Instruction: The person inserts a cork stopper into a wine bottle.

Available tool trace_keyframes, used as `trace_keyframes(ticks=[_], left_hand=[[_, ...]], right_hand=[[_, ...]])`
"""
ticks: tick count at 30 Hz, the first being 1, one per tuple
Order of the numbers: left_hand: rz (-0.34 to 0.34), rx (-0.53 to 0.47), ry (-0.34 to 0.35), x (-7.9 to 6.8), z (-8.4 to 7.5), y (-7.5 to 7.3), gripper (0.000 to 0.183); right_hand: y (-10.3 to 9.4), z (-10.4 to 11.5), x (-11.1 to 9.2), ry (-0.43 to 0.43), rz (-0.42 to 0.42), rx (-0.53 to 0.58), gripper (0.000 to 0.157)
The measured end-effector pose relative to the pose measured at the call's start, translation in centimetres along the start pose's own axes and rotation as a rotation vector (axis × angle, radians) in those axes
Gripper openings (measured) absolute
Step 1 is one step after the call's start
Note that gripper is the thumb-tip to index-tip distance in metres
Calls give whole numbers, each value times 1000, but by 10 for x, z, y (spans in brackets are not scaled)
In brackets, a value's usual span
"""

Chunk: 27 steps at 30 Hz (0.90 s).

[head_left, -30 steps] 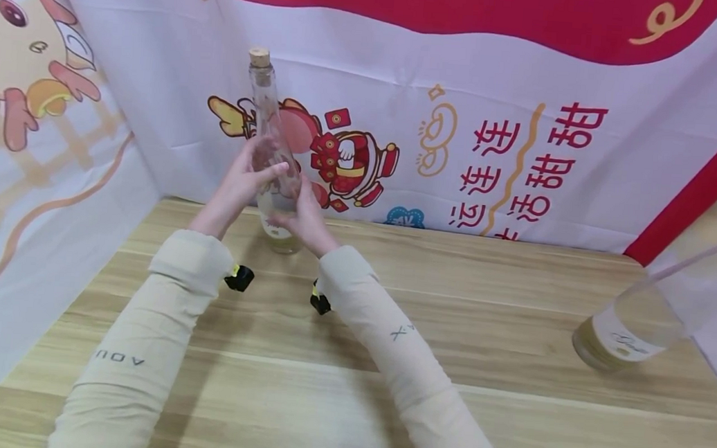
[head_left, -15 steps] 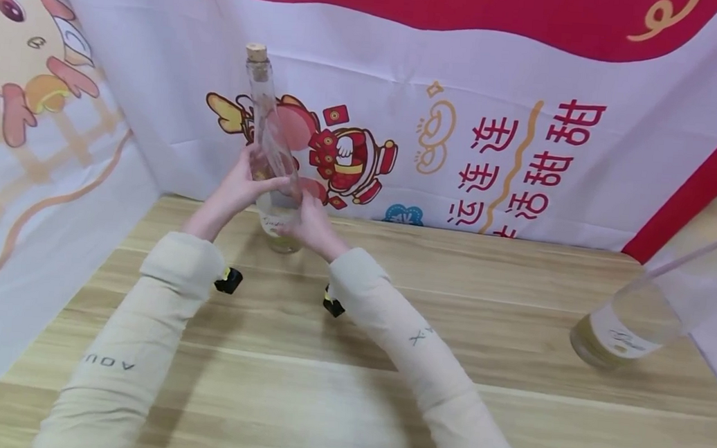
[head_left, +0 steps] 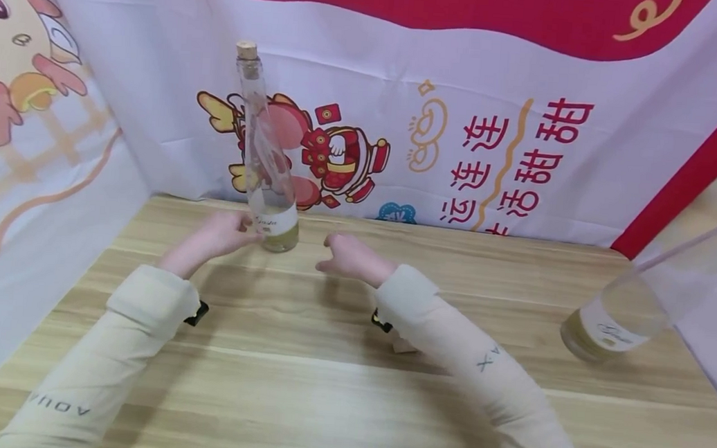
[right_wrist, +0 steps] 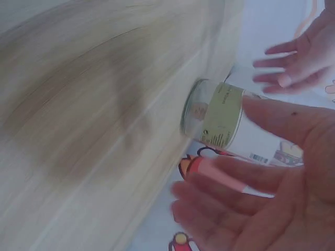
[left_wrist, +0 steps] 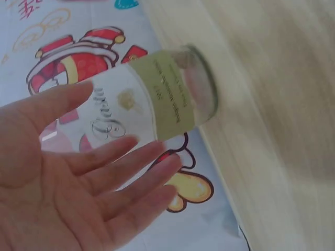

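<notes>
A clear glass bottle [head_left: 265, 169] with a cork [head_left: 246, 51] in its neck stands upright at the back left of the table. Its white and green label [left_wrist: 152, 94] shows close up in the left wrist view. To the left of the bottle's base is my left hand [head_left: 217, 236], its fingers extended and slightly spread; whether it touches the glass I cannot tell. My right hand [head_left: 353, 257] is apart from the bottle on its right side, with loosely bent fingers and nothing in them. Both palms face the bottle.
Another clear glass bottle [head_left: 613, 325] with a white label stands at the right of the wooden table [head_left: 333, 403]. A printed white cloth [head_left: 357, 64] hangs behind the table, and another cloth [head_left: 55, 182] borders the left side.
Both hands have let go of the bottle and come down toward the table. The right hand has moved off to the right, the left one to the left. The bottle stays standing.
</notes>
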<state>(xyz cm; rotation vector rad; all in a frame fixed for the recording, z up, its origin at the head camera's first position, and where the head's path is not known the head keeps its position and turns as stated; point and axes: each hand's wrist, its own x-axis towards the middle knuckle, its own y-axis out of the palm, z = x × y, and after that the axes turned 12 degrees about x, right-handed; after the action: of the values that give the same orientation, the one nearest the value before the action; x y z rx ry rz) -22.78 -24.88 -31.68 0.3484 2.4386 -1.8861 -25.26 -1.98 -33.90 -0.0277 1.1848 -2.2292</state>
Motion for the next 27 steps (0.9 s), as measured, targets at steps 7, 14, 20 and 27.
trace_keyframes(ticks=[7,14,20,27], left_hand=[[117,76,44,-5,-16,15,48],[161,117,89,-9,-49,25,52],[191,120,137,-7,-81,34,50],[219,105,189,3,-115,45,48]], right_hand=[[-7,-22,-31,72,36,-15,48],[-14,-45,-65,75,9,-31,47],[-22,-67,-95,138,-10,-41,47],[-31,-85,-122,205,-41,-32,48]])
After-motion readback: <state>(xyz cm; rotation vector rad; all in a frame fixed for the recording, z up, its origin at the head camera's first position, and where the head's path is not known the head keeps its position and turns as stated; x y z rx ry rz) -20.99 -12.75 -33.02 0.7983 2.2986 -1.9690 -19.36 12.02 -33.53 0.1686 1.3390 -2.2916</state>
